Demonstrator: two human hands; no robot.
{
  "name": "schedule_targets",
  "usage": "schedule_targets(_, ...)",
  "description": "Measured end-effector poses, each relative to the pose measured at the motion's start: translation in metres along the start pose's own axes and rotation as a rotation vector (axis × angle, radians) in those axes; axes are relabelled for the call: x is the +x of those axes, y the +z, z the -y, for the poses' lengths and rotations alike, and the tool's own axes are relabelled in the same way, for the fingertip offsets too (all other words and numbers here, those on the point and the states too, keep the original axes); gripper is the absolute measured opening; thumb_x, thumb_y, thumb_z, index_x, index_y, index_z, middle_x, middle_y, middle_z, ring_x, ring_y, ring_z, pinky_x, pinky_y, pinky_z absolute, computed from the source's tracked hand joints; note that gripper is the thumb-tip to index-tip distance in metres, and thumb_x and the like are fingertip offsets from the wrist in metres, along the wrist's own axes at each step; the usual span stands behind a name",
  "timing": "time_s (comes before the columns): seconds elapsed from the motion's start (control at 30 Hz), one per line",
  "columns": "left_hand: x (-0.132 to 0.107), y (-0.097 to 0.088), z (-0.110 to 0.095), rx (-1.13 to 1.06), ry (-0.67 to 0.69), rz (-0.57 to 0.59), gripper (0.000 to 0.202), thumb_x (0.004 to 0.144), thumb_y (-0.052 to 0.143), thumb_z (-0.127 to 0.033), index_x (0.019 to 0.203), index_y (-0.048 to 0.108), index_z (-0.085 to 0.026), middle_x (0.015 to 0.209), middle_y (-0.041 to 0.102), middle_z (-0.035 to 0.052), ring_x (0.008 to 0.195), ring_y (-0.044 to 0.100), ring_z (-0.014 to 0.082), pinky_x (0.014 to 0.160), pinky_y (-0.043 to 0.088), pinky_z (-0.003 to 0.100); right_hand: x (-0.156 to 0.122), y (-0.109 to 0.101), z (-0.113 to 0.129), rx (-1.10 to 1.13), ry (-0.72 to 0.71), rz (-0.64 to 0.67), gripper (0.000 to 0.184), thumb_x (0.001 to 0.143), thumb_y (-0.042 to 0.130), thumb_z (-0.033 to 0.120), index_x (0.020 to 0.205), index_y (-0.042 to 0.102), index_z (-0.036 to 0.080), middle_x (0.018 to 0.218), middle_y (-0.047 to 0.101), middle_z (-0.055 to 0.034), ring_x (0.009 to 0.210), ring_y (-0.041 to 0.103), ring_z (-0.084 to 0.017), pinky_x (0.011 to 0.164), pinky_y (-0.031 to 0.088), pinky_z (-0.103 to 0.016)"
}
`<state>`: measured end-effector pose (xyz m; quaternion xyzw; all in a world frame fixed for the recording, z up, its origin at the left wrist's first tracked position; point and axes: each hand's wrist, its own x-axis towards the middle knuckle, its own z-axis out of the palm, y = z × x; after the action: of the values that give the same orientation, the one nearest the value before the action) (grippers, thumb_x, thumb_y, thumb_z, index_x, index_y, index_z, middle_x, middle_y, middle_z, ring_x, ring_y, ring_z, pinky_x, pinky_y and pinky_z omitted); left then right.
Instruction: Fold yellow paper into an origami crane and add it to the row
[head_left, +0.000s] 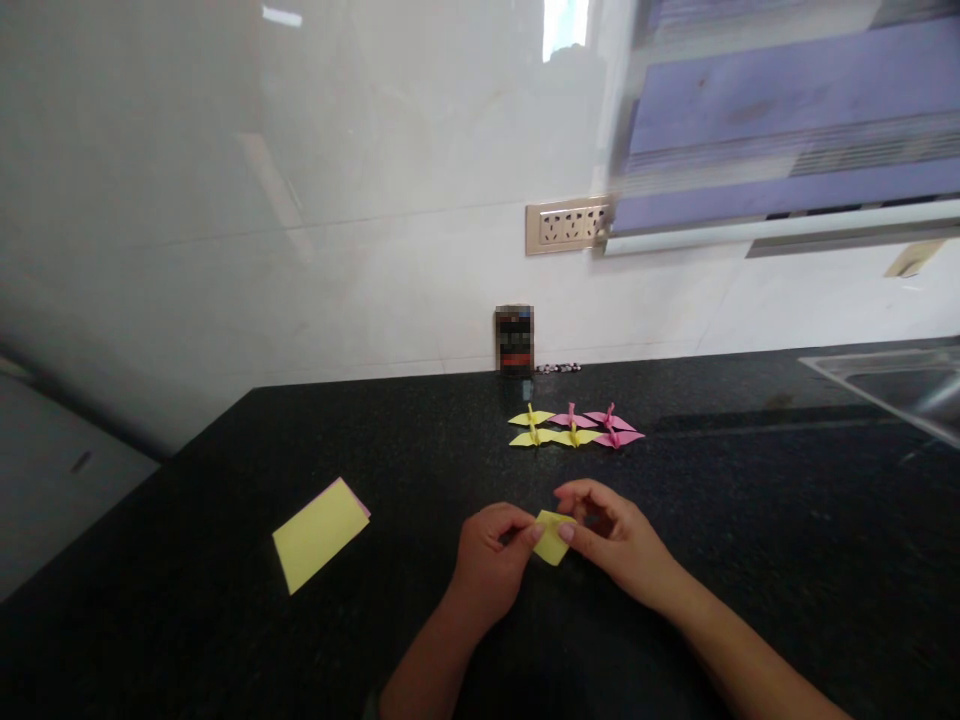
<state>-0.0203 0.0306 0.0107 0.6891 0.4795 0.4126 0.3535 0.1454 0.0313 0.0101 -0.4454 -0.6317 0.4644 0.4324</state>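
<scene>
A small folded yellow paper (553, 540) is pinched between both hands above the black countertop (187, 560). My left hand (491, 558) grips its left edge with thumb and fingers curled. My right hand (611, 540) pinches its right edge, fingers bent over it. Behind the hands lie several finished paper cranes (574, 428), yellow and pink, in two short rows.
A stack of yellow and pink paper sheets (319, 532) lies at the left. A small dark box (514, 340) stands against the white wall, beads beside it. A socket strip (566, 226) is on the wall. A steel sink (892, 385) sits at the far right.
</scene>
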Motion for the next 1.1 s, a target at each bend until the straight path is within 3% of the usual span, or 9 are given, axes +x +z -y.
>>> schedule_targets(0.07, -0.001, 0.002, -0.001, 0.005, 0.022, 0.018, 0.015, 0.073, 0.052, -0.019, 0.061, 0.059, -0.013, 0.059, 0.053, 0.0004, 0.057, 0.048, 0.0102, 0.055, 0.036, 0.021, -0.001, 0.003, 0.0, -0.068, -0.037, 0.015, 0.012, 0.076, 0.053, 0.028, 0.082, 0.054, 0.018, 0.075, 0.05, -0.0008, 0.064, 0.048, -0.012, 0.056, 0.04, -0.023)
schedule_targets(0.17, -0.002, 0.005, -0.002, 0.002, 0.038, 0.039, 0.015, 0.073, 0.052, -0.018, 0.06, 0.059, -0.013, 0.059, 0.054, 0.0005, 0.057, 0.048, 0.01, 0.055, 0.036, 0.021, -0.002, 0.007, 0.001, -0.149, -0.095, 0.0, 0.014, 0.079, 0.049, 0.025, 0.07, 0.056, 0.016, 0.07, 0.051, -0.0015, 0.064, 0.049, -0.012, 0.058, 0.04, -0.024)
schedule_targets(0.4, -0.004, 0.007, -0.003, -0.02, 0.011, 0.074, 0.016, 0.072, 0.052, -0.018, 0.059, 0.059, -0.013, 0.057, 0.052, -0.0001, 0.055, 0.046, 0.0096, 0.053, 0.035, 0.02, -0.002, 0.007, 0.002, -0.21, -0.129, -0.003, 0.016, 0.079, 0.047, 0.02, 0.067, 0.056, 0.016, 0.067, 0.052, -0.0017, 0.062, 0.05, -0.013, 0.058, 0.04, -0.024)
schedule_targets(0.77, -0.001, 0.003, 0.001, -0.076, -0.078, 0.001, 0.017, 0.073, 0.051, -0.023, 0.061, 0.059, -0.014, 0.058, 0.052, -0.0003, 0.056, 0.046, 0.0097, 0.053, 0.037, 0.019, 0.0, 0.001, 0.001, -0.282, -0.102, -0.043, 0.016, 0.076, 0.047, 0.017, 0.061, 0.054, 0.016, 0.063, 0.051, -0.0008, 0.058, 0.049, -0.012, 0.054, 0.04, -0.023)
schedule_targets(0.87, -0.002, 0.005, 0.001, -0.102, -0.118, 0.036, 0.016, 0.072, 0.051, -0.024, 0.063, 0.058, -0.013, 0.059, 0.053, 0.0002, 0.056, 0.048, 0.0099, 0.052, 0.038, 0.019, 0.0, -0.003, 0.004, -0.323, -0.16, -0.01, 0.015, 0.075, 0.047, 0.015, 0.061, 0.053, 0.017, 0.063, 0.052, -0.0006, 0.057, 0.049, -0.012, 0.054, 0.039, -0.023)
schedule_targets(0.97, -0.002, 0.007, 0.001, -0.13, -0.135, 0.087, 0.013, 0.072, 0.053, -0.023, 0.077, 0.06, -0.014, 0.067, 0.057, 0.0015, 0.06, 0.052, 0.0109, 0.055, 0.041, 0.02, 0.0, -0.006, 0.007, -0.39, -0.238, 0.047, 0.013, 0.074, 0.047, 0.013, 0.063, 0.055, 0.017, 0.063, 0.052, -0.0009, 0.058, 0.049, -0.012, 0.056, 0.038, -0.024)
schedule_targets(1.03, -0.003, 0.007, 0.0, -0.111, -0.107, 0.124, 0.017, 0.072, 0.052, -0.023, 0.084, 0.061, -0.015, 0.072, 0.06, 0.0025, 0.063, 0.053, 0.0116, 0.057, 0.042, 0.02, 0.0, -0.008, 0.009, -0.435, -0.284, 0.091, 0.012, 0.073, 0.048, 0.013, 0.065, 0.055, 0.018, 0.064, 0.053, -0.0014, 0.061, 0.049, -0.013, 0.057, 0.038, -0.025)
schedule_targets(1.1, -0.003, 0.006, 0.0, -0.036, -0.05, 0.144, 0.015, 0.073, 0.051, -0.023, 0.079, 0.063, -0.016, 0.07, 0.06, 0.0024, 0.063, 0.054, 0.0119, 0.057, 0.041, 0.021, -0.001, -0.009, 0.009, -0.486, -0.321, 0.131, 0.011, 0.073, 0.048, 0.013, 0.068, 0.056, 0.018, 0.066, 0.054, -0.0022, 0.064, 0.05, -0.014, 0.06, 0.038, -0.026)
